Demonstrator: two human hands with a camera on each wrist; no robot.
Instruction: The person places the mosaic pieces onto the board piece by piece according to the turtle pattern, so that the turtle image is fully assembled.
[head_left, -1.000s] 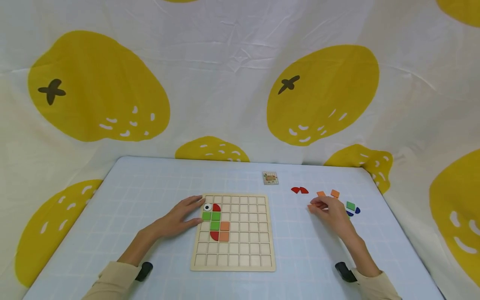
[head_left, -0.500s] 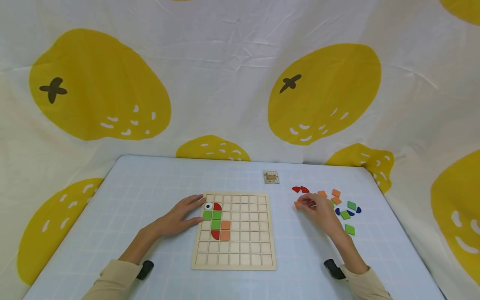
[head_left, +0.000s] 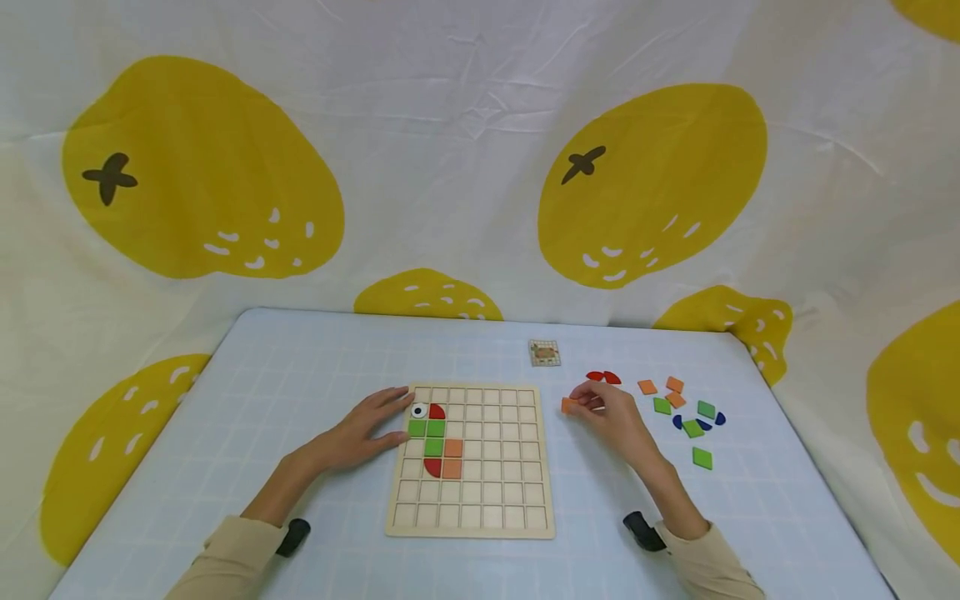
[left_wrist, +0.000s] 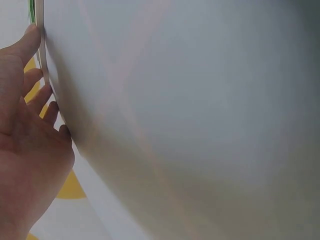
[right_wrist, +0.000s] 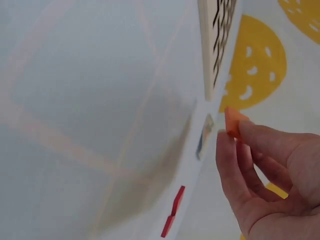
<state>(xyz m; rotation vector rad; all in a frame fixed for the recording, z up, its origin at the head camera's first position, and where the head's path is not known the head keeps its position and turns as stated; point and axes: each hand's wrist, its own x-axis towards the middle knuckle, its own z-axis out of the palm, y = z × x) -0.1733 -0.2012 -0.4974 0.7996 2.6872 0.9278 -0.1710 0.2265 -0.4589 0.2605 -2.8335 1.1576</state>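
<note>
A wooden grid board (head_left: 510, 492) lies on the table, its upper left cells filled with a white eye tile (head_left: 418, 411), green squares (head_left: 434, 447), red quarter rounds (head_left: 437, 412) and two orange squares (head_left: 452, 469). My left hand (head_left: 356, 435) rests with extended fingers at the board's left edge; in the left wrist view its thumb (left_wrist: 31, 42) touches that edge. Between thumb and fingertips my right hand (head_left: 611, 421) pinches an orange square tile (right_wrist: 232, 121), held just above the table to the right of the board.
Several loose tiles lie at the right: orange squares (head_left: 647, 387), green squares (head_left: 702, 458) and dark blue pieces (head_left: 721, 418). Two red pieces (head_left: 612, 378) sit beyond my right hand. A small picture card (head_left: 544, 353) lies behind the board. A patterned cloth (head_left: 450, 167) hangs at the back.
My right hand has carried the orange square tile left from the loose tiles toward the board, uncovering the tiles behind it. The left hand has stayed at the board's edge.
</note>
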